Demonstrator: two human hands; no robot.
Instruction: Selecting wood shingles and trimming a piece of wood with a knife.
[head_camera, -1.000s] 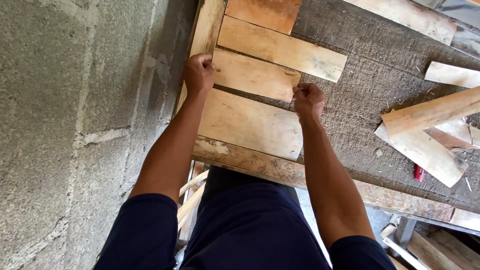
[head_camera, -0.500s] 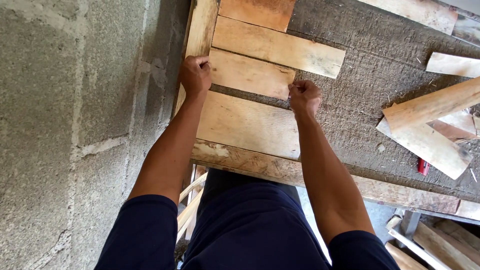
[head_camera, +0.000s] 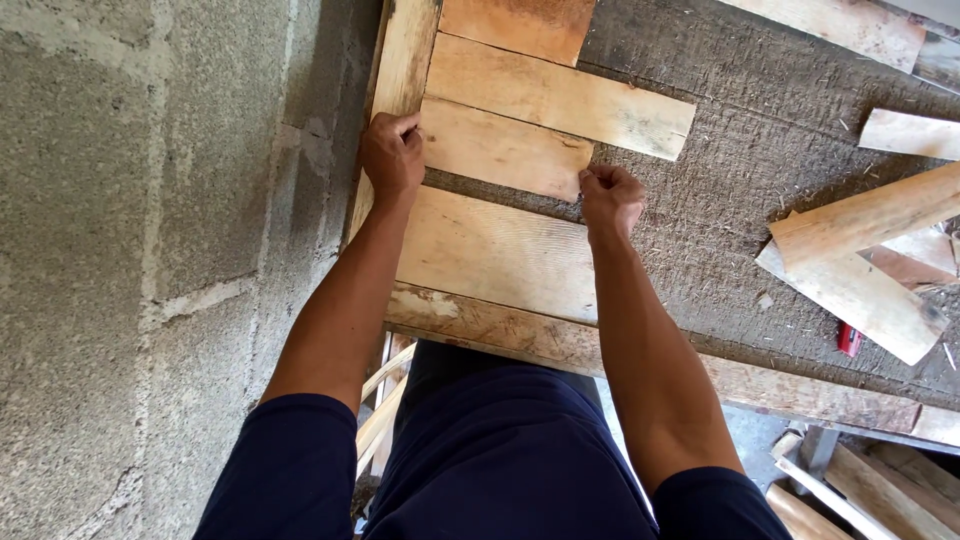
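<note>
Seen from above, a person's left hand (head_camera: 392, 152) and right hand (head_camera: 610, 197) each clench one end of a short pale plank (head_camera: 503, 150), lying flat near the left edge of a rough grey desk (head_camera: 720, 190), beside a block wall (head_camera: 150, 250). It sits in a row of planks, between a longer plank (head_camera: 560, 95) and a wide plank (head_camera: 495, 252) nearer the front edge. The step in hand appears to be seating it squarely; the next move likely calls for closing the gaps evenly.
</note>
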